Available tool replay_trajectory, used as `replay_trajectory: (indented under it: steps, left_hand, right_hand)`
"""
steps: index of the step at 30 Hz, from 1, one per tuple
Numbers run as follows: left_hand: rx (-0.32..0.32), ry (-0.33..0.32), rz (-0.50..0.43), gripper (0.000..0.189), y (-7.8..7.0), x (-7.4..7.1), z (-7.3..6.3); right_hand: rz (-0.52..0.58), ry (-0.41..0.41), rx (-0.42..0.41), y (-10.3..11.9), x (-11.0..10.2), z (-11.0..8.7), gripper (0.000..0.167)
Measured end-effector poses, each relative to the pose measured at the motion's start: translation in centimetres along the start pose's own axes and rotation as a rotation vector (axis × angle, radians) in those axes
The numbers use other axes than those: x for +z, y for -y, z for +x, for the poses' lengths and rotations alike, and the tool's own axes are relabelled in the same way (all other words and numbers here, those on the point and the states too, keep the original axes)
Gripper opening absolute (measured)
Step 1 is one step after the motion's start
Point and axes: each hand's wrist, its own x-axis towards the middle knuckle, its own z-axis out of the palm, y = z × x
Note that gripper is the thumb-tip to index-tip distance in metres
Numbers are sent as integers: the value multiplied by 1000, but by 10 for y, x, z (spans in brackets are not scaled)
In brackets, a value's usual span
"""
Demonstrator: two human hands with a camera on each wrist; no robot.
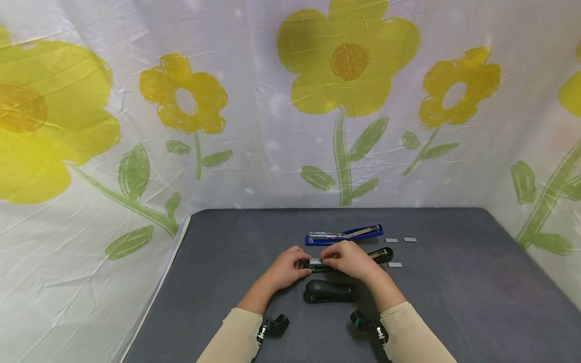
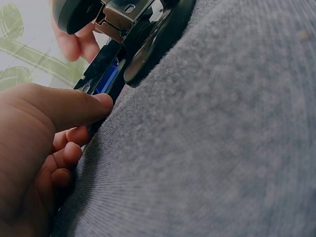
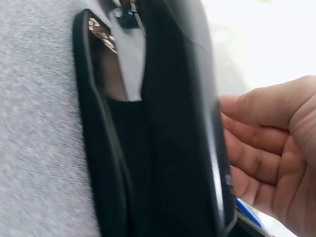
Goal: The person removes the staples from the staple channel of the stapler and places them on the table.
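Observation:
A black stapler (image 1: 382,255) lies opened out on the table between both hands. At its left end, the left hand (image 1: 289,267) grips the base with thumb and fingers; the thumb (image 2: 96,106) presses along the side in the left wrist view. A small silver staple strip (image 1: 315,261) shows over the channel there. The right hand (image 1: 348,258) pinches at this strip's right end, its fingertips close together. In the right wrist view those fingertips are hidden behind a second black stapler (image 3: 182,123). That stapler (image 1: 330,291) lies closed, nearer the person.
Behind the hands lies an opened blue stapler (image 1: 344,236). Loose staple strips lie to the right: one (image 1: 391,240) and another (image 1: 410,239) beside the blue stapler, a third (image 1: 395,264) by the opened black one. A flower-printed curtain (image 1: 254,151) borders the grey table (image 1: 236,237).

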Motion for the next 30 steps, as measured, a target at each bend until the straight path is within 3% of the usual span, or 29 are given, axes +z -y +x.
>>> replay_trajectory:
  steps: [8,16,25,27,30]
  left_hand:
    - [0,3,-3,30,-2,0,0]
    - [-3,0,0,30,0,-1,0]
    - [6,-5,-3,31,1,-2,-1]
    - [6,-4,-5,32,1,-2,-1]
    - [-1,0,-5,32,0,-1,-1]
  right_hand:
    - [-109,-76,21,14,9,-2,14]
    - [59,-156,161,21,17,-2,19]
    - [163,-265,264,20,26,3,20]
    - [145,-281,283,23,27,3,19]
    - [18,-302,290,30,29,-1,16]
